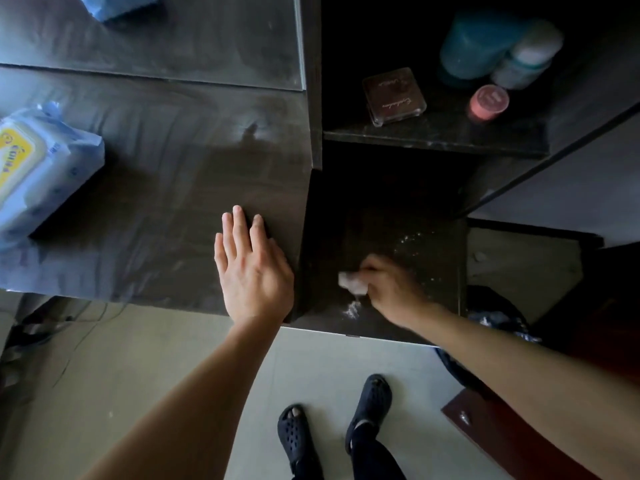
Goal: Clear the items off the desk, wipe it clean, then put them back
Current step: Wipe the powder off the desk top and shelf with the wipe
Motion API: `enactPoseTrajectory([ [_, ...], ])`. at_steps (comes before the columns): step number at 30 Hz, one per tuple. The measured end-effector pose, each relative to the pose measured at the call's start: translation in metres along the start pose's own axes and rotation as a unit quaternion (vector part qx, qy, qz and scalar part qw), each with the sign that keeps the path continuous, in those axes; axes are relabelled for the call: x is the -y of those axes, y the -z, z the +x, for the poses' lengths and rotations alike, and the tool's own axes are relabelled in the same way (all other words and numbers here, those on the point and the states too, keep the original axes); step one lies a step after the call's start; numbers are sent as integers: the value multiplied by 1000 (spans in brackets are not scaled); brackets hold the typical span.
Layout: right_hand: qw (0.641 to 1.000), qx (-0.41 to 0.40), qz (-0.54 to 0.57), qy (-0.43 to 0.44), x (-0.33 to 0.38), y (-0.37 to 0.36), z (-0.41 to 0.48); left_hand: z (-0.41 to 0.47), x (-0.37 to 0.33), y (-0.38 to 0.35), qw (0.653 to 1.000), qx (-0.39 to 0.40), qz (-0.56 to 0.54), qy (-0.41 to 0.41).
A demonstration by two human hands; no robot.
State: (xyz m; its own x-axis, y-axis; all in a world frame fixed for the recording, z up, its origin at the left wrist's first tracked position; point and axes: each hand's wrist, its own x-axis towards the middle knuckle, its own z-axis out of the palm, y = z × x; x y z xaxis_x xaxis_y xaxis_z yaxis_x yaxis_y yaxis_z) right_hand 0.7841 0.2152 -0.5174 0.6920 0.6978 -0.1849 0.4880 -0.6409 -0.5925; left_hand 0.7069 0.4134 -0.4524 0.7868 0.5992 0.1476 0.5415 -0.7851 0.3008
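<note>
While the left hand lies flat and relaxed on the dark, streaky bench, the right hand clutches one crumpled white wipe on the lower shelf to the right, with powdery specks beside it. One soft blue wipes pack sits at the left. The upper shelf holds three round jars and one square box.

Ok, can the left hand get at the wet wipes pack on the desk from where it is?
Probably yes: the left hand lies flat and empty on the desk, and only bare surface lies between it and the wet wipes pack.
</note>
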Motion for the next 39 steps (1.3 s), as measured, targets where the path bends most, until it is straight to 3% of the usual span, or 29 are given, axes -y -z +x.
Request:
enactPoseTrajectory([
  [3,984,-129,-26,-118,-41,49,42,1,0,-1,1000,9,15,0],
  [6,962,-150,-100,-203,-84,80,79,0,2,-2,1000,2,21,-6],
  [9,954,-149,-115,-234,-89,64,81,0,1,-2,1000,-3,22,-6],
  [11,961,-145,-109,-208,-73,42,51,1,0,-1,1000,0,23,-5],
  [13,982,-119,-74,-128,-47,19,4,1,-1,0,1000,2,23,-6],
  [16,997,4,-26,-66,-25,6,-32,1,-1,1,1000,3,25,-3],
  [18,994,-18,4,-107,-32,18,0,1,-1,1,1000,1,26,-2],
  [22,966,-157,-1,-205,-74,60,112,0,1,-2,1000,-5,31,1],
  [26,943,-156,-25,-294,-94,62,147,1,2,-4,999,-9,33,1],
  [29,976,-126,18,-178,-49,36,73,1,-1,-1,1000,-7,24,4],
  [33,999,0,27,-40,-26,1,-43,1,-3,1,1000,-5,17,8],
  [36,986,-87,-24,-139,-69,35,-18,1,-2,0,1000,-5,17,5],
  [39,967,-177,-49,-177,-101,68,11,0,-1,0,1000,-11,16,9],
])
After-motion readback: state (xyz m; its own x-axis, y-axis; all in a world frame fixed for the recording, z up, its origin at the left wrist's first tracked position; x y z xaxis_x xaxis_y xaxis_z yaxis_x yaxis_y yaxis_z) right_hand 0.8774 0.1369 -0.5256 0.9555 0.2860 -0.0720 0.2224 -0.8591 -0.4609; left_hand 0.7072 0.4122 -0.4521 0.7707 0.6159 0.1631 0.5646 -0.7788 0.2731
